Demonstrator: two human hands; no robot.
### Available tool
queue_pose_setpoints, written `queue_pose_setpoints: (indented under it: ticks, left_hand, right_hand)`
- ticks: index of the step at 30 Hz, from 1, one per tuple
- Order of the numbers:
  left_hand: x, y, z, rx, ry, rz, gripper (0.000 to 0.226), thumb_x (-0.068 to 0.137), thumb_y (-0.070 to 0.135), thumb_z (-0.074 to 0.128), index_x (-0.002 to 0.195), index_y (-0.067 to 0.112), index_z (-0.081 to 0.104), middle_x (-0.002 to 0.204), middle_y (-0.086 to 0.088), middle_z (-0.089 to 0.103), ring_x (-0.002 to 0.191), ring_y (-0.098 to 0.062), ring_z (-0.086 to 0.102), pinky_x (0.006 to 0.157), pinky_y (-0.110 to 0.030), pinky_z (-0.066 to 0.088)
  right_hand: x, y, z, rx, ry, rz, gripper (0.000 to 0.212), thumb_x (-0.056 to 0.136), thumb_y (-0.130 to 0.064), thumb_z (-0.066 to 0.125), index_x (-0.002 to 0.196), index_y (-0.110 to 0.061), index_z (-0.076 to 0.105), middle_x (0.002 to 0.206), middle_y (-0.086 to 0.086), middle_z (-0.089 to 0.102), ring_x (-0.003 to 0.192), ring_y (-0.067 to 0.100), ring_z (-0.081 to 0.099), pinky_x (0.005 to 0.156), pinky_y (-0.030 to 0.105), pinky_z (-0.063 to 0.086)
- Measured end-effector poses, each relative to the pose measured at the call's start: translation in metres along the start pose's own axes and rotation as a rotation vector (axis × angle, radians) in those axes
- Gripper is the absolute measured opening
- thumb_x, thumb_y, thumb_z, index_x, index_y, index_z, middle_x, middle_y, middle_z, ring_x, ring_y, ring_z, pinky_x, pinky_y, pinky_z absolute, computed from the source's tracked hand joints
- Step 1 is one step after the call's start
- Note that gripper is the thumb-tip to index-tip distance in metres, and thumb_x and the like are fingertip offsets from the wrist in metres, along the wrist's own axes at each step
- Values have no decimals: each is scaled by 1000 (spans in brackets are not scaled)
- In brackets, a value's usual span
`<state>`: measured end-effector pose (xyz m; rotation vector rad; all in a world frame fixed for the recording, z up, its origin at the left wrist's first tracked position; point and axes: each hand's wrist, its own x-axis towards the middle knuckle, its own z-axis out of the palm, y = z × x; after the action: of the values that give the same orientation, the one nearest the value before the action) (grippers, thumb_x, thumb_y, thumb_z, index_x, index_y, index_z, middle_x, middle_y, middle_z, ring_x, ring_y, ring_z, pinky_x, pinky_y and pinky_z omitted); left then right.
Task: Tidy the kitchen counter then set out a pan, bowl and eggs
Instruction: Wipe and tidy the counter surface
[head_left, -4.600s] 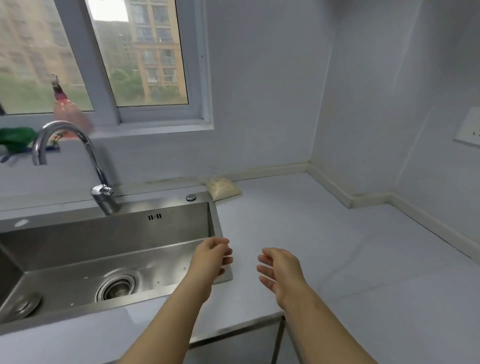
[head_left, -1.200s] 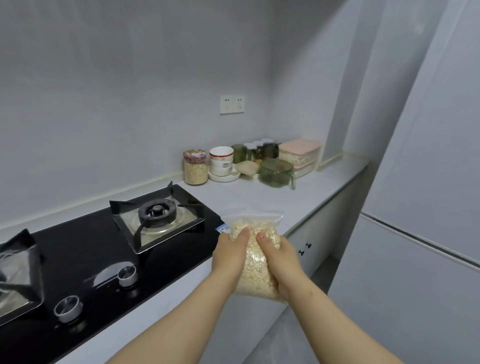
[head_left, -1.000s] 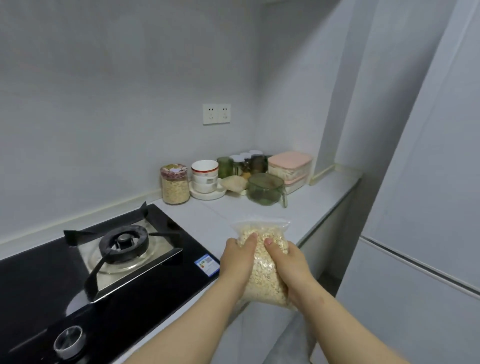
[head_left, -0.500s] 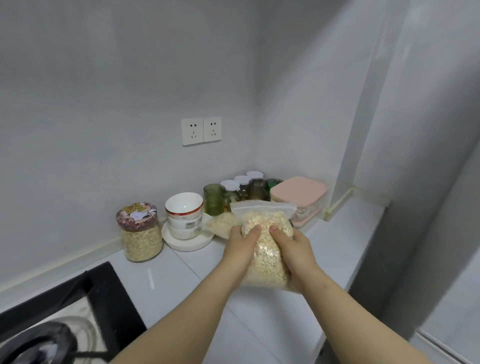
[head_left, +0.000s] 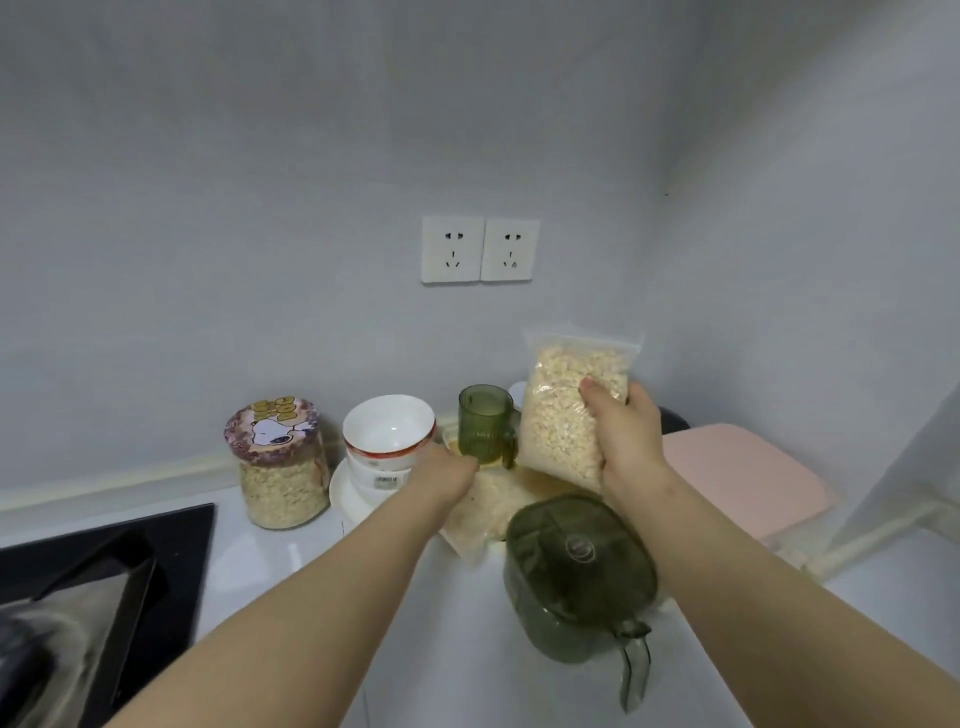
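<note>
Both bare forearms are stretched forward from the bottom edge, the left from the lower left and the right from the lower right. The right hand (head_left: 631, 441) is raised higher than the left. A clear bag of oats (head_left: 563, 415) is gripped upright in it, with the thumb laid across the near face and the fingers wrapped behind, out of sight. The grip is taken on the bag's right side, so the sealed top stands above it. The left hand (head_left: 447, 470) is held lower, left of the grip and apart from the bag, back turned up. Its fingers are hidden beyond the knuckles, so any hold cannot be told.
</note>
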<state>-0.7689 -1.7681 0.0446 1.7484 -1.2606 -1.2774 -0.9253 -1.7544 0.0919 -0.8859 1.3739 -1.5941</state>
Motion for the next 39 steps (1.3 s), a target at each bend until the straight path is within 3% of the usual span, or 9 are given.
queue_pose_setpoints:
  ticks: [4,9,14,17,23,26,30,34,39]
  left_hand:
    - [18,-23,17,332,72,-115,44,90,25,48,130,8,42,136,-14,45,119,-29,48,101,-38,43]
    - [26,-34,30,411,162,-226,46,94,21,41,138,11,32,148,-19,20,129,-35,35,107,-41,34]
    - [41,-23,35,16,341,-157,19,89,4,39,104,15,46,127,-19,38,93,-30,44,84,-36,44]
    - [52,-9,36,-126,371,-69,25,82,-4,42,86,20,45,114,-16,49,90,-27,46,68,-30,42]
    - [67,20,56,-359,261,-44,34,79,-13,47,78,20,43,95,-13,45,77,-23,44,54,-25,34]
    - [74,32,68,-590,208,-152,33,82,-16,45,82,16,43,91,-11,42,82,-26,43,60,-28,39]
    - [77,47,77,-760,173,-231,40,83,-19,46,114,6,48,86,-12,45,80,-24,46,55,-27,43]
    - [76,57,79,-865,132,-322,25,85,-15,50,104,1,52,98,-15,50,80,-20,50,35,-20,49]
    - [68,63,72,-951,94,-381,22,88,-11,50,106,2,52,81,-12,45,69,-18,46,36,-22,49]
  right_hand:
    - [27,5,-3,-32,-22,-6,13,90,-18,58,80,-24,53,89,3,62,93,29,62,88,50,52]
    - [56,17,-8,-68,-59,-53,17,91,-15,57,79,-26,52,85,-3,58,89,22,58,82,38,49]
    - [80,29,-7,-73,-138,16,17,89,-10,58,81,-24,54,91,3,62,94,28,61,87,45,50]
    - [91,37,-4,-99,-158,50,18,86,-6,58,80,-23,56,95,8,63,101,34,60,93,50,48]
    - [109,55,-11,-312,-189,51,19,82,3,56,80,-15,50,80,4,52,73,23,53,63,27,39]
    - [114,49,-8,-408,-243,77,24,83,6,49,85,-18,46,74,1,44,53,13,38,45,21,28]
    - [123,37,-11,-596,-416,81,29,83,-2,53,106,-18,45,74,2,46,58,13,42,49,22,32]
    - [128,37,-19,-938,-443,-77,12,81,-3,57,76,-14,52,80,2,54,78,17,51,55,18,34]
    - [130,38,-27,-703,-407,-135,26,82,-3,59,63,-17,49,68,-3,54,67,15,52,61,24,42]
